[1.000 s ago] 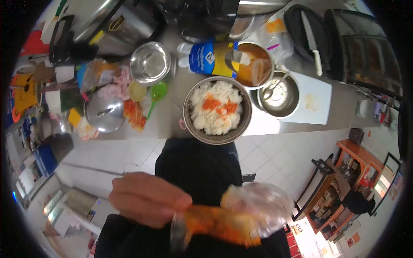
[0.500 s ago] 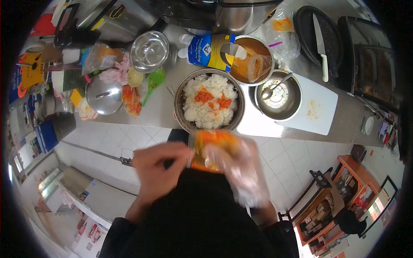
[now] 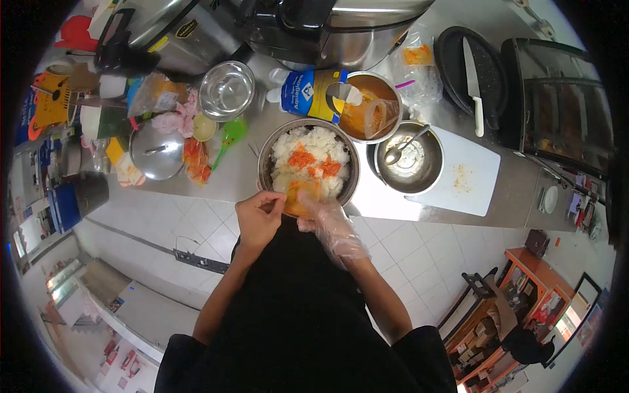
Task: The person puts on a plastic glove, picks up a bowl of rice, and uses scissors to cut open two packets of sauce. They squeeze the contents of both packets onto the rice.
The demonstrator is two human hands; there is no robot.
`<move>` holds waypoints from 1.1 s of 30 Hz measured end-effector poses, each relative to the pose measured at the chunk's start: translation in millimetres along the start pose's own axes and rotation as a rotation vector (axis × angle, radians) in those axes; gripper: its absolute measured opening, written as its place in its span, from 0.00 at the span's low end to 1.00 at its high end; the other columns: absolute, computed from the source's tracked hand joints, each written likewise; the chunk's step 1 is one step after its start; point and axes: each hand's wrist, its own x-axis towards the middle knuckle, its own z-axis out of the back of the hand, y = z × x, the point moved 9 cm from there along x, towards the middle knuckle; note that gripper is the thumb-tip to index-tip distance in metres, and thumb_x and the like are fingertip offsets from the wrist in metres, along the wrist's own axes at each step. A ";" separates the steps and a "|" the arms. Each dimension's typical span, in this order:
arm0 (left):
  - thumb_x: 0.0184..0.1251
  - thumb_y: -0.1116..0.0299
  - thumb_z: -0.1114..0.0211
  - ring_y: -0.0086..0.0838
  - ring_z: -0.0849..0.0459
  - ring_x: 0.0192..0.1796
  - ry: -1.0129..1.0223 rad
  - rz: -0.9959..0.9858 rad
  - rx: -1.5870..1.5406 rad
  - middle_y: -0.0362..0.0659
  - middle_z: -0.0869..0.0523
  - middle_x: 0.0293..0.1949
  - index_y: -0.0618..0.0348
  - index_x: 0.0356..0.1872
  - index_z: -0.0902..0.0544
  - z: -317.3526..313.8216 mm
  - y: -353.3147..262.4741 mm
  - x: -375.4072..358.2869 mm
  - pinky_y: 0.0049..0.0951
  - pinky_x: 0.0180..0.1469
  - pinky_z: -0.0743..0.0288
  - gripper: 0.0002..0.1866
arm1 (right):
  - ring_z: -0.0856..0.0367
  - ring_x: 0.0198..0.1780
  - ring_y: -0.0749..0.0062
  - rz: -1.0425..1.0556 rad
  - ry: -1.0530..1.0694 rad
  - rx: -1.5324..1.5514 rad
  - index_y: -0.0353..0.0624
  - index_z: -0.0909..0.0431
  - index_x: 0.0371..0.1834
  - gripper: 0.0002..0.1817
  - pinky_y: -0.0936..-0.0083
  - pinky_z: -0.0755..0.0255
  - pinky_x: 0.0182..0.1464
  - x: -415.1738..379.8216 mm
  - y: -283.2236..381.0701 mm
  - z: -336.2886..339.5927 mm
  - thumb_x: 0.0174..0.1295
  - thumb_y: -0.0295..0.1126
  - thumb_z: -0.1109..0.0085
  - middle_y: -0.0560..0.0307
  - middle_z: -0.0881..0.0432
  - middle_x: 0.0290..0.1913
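Observation:
A metal pot (image 3: 265, 171) of white rice (image 3: 288, 141) with orange-red clumps on top stands at the counter's front edge. Over its near rim is a clear bag (image 3: 303, 198) with orange contents. My left hand (image 3: 259, 221), bare, pinches the bag's left edge between thumb and fingers. On the right side, my right hand (image 3: 333, 226), in a clear plastic glove, has its fingers closed on the same bag; the fingertips are slightly blurred. Right of the pot stands a metal bowl (image 3: 419, 171) with a spoon (image 3: 394, 156) in it.
Behind are a blue and yellow carton (image 3: 306, 92), a pot of orange food (image 3: 367, 116) and a shiny bowl (image 3: 227, 90). A white board (image 3: 468, 177) and a knife (image 3: 472, 78) on a black tray lie right. A green spoon (image 3: 230, 134) and a lid (image 3: 157, 154) are left.
Both hands and the bag have moved away from my body, up to the pot's near rim. The bag now overlaps the rice. The whole view has shifted slightly.

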 end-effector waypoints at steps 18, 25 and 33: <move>0.61 0.72 0.25 0.27 0.12 0.37 -0.207 -0.060 0.217 0.46 0.10 0.40 0.63 0.47 0.14 68.7 43.3 -5.9 0.22 0.31 0.19 0.14 | 0.17 0.27 0.79 0.817 -0.521 -0.594 0.36 0.15 0.46 0.11 0.76 0.24 0.30 -42.8 163.7 93.1 0.70 0.33 0.40 0.57 0.15 0.25; 0.64 0.71 0.27 0.28 0.12 0.36 -0.370 0.108 0.285 0.47 0.10 0.37 0.64 0.42 0.12 121.5 88.9 -29.9 0.27 0.35 0.18 0.10 | 0.13 0.33 0.51 1.377 -1.071 -0.906 0.37 0.14 0.38 0.14 0.60 0.22 0.39 -17.3 360.0 161.1 0.63 0.38 0.40 0.42 0.14 0.30; 0.66 0.71 0.29 0.30 0.11 0.38 -0.420 -0.054 0.347 0.48 0.09 0.39 0.64 0.42 0.12 152.3 85.1 -10.7 0.28 0.44 0.16 0.09 | 0.15 0.52 0.41 0.906 -0.965 -1.169 0.37 0.15 0.48 0.26 0.56 0.23 0.52 6.7 355.0 162.9 0.69 0.52 0.45 0.33 0.15 0.47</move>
